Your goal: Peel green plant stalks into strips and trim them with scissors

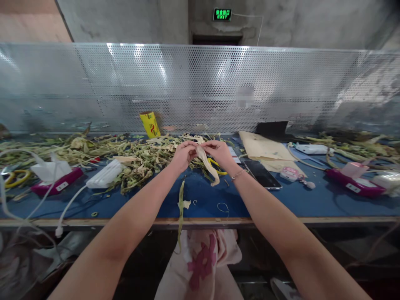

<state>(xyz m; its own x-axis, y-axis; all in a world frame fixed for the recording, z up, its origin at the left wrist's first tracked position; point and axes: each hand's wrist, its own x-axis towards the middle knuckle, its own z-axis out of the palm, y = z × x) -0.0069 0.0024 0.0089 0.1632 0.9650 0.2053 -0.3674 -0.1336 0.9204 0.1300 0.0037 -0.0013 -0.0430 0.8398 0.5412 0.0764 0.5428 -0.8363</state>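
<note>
My left hand (185,154) and my right hand (218,151) meet over the middle of the blue table, fingertips pinched together. Between them they hold the upper end of a pale, dried plant strip (206,164), whose lower end hangs down and curls toward the tabletop. A heap of dried, greenish plant pieces (134,166) spreads to the left of and behind my hands. Nearer the front edge, a long green dried leaf (181,208) lies beside a small pale scrap (186,204) and droops over the edge. Yellow scissor handles (218,166) show partly behind the strip.
To the right lie a black phone (262,174), brown paper (265,148) and a pink earphone case (289,173). A white power strip (105,174) and purple tissue pack (59,183) sit left. Behind stands a perforated metal screen (175,83) with a yellow box (150,124) before it.
</note>
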